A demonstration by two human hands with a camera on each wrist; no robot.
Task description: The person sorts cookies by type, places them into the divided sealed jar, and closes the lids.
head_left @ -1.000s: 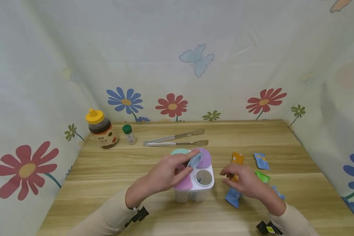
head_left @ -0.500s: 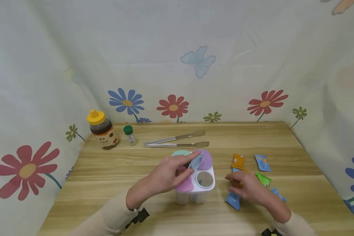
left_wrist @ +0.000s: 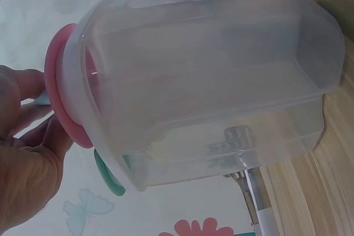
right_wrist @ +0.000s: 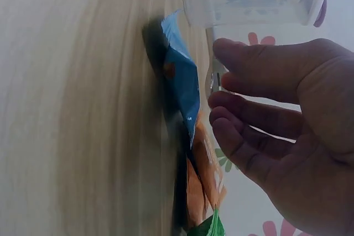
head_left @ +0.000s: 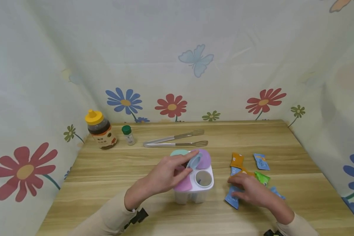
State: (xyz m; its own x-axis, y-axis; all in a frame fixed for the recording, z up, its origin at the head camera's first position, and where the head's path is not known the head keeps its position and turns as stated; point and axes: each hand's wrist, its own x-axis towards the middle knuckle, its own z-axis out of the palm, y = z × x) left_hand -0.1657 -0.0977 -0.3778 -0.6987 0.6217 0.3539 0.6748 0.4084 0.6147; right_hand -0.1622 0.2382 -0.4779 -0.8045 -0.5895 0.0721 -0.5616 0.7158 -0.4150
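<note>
A clear ice-pop mould (head_left: pixel 194 193) stands mid-table with teal (head_left: pixel 179 152), purple (head_left: pixel 206 159) and pink (head_left: pixel 183 185) lids on it and one round hole (head_left: pixel 203 178) uncovered. My left hand (head_left: pixel 191 164) pinches a tilted blue lid (head_left: pixel 195 160) above the mould. In the left wrist view the mould (left_wrist: pixel 204 81) fills the frame, with the pink lid (left_wrist: pixel 58 89) by my fingers (left_wrist: pixel 25 136). My right hand (head_left: pixel 236 185) hovers low over a pile of small packets, fingers loosely bent over a blue packet (head_left: pixel 231 199) (right_wrist: pixel 182 84) and an orange one (right_wrist: pixel 206 172), gripping neither.
More packets lie right of the mould: orange (head_left: pixel 237 160), blue (head_left: pixel 261 161), green (head_left: pixel 263 178). Metal tongs (head_left: pixel 177 140) lie behind the mould. A honey bottle (head_left: pixel 101 129) and a small green-capped jar (head_left: pixel 128 134) stand at the back left. Flowered cloth walls enclose the table (head_left: pixel 106 183).
My right hand has dropped from holding an orange packet in the air down onto the packet pile. The left hand and blue lid have stayed put.
</note>
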